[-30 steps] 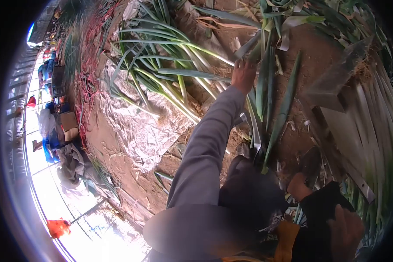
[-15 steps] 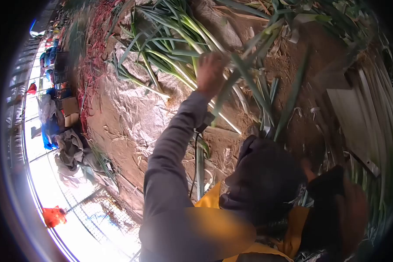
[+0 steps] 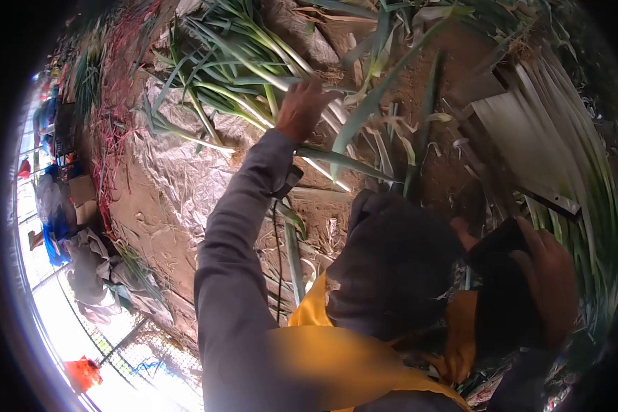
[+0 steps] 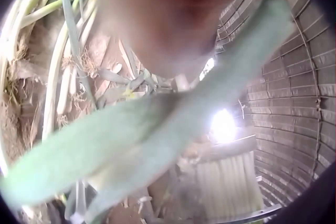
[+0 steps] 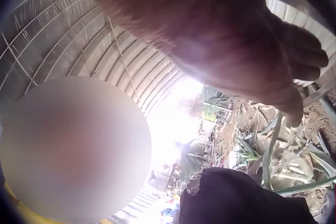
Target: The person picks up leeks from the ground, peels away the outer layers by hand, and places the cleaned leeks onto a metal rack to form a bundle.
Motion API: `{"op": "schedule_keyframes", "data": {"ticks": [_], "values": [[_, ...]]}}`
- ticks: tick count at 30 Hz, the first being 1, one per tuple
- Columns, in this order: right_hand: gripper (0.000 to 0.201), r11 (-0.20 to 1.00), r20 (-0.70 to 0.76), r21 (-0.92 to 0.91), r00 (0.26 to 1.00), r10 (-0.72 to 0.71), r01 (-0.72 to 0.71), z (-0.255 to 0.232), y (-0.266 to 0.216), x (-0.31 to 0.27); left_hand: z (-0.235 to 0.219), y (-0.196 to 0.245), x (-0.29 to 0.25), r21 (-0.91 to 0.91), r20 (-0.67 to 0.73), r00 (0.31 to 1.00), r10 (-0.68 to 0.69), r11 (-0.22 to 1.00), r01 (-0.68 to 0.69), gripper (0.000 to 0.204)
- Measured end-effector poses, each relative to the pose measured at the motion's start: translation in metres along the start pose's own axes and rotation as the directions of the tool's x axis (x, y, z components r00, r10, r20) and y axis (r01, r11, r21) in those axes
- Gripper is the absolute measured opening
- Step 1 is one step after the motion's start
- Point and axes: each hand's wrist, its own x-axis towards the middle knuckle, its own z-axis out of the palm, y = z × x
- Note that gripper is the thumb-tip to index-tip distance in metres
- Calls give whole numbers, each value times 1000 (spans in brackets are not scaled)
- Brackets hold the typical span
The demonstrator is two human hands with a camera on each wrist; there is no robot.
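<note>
My left hand (image 3: 302, 110) lies over a heap of leeks (image 3: 254, 89) in the head view, thumb spread to the right, fingers at the white stalks. Two long green leek leaves (image 3: 367, 117) cross beside and below it. In the left wrist view a blurred leaf (image 4: 126, 129) passes close to the lens, with roots and white stalks beyond. My right hand (image 3: 553, 285) is at the lower right, partly behind a black object (image 3: 508, 288); its fingers (image 5: 304, 50) show bent in the right wrist view. I cannot tell whether it grips anything.
Leek stalks (image 3: 563, 117) lie at the right beside a pale panel (image 3: 522, 130) and a metal-tipped bar (image 3: 563, 204). A crumpled pale sheet (image 3: 178, 172) lies on the soil. Red twine (image 3: 110, 137) strews the left. Dark cloth (image 3: 398, 261) bulges between the arms.
My left hand has moved leftward from the upright leek leaves to the heap, and leaves now lie crosswise by its wrist. My right hand stays at the lower right.
</note>
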Motion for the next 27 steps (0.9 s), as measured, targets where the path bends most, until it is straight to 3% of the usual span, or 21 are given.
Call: {"op": "schedule_keyframes", "data": {"ticks": [1, 2, 5, 7, 8, 10, 12, 13, 16, 23, 27], "values": [[55, 1000, -2, 1, 1000, 0, 0, 1, 3, -2, -3, -5, -5, 37, 95, 995, -23, 999, 20, 39], [55, 1000, -2, 1, 1000, 9, -9, 1, 5, -5, -2, -16, -14, 12, 119, 992, 50, 999, -52, 34], [56, 1000, 4, 5, 1000, -9, 9, 5, 7, -6, 15, -51, -58, -9, 213, 976, 45, 999, -44, 32], [57, 999, 19, 40, 1000, 0, -1, 5, 11, -8, 16, -48, -89, -202, 237, 971, -30, 976, 79, 28], [57, 999, 21, 43, 1000, 0, -1, 6, 11, -8, 14, -34, -98, -136, 356, 932, -65, 983, 120, 33], [58, 1000, 4, -9, 1000, -16, 16, 7, 12, -10, 31, -12, -125, -269, 435, 900, -38, 948, 170, 29], [58, 1000, 11, -17, 1000, -24, 24, 8, 13, -10, 20, 23, -134, -227, 409, 912, -38, 964, 142, 38], [59, 999, 15, -30, 999, -28, 28, 8, 14, -10, 31, 26, -143, -86, 301, 952, 54, 996, -29, 50], [61, 999, -1, 4, 999, -41, 41, 7, 13, -9, 53, 35, -152, -54, 309, 951, -9, 998, 26, 56], [62, 999, -23, 20, 999, -33, 33, 8, 15, -12, 75, 30, -143, -33, 346, 938, -31, 998, 45, 46], [59, 1000, -29, 25, 1000, -6, 7, 5, 11, -11, 84, 24, -146, -26, 315, 949, 28, 999, -20, 45]]}}
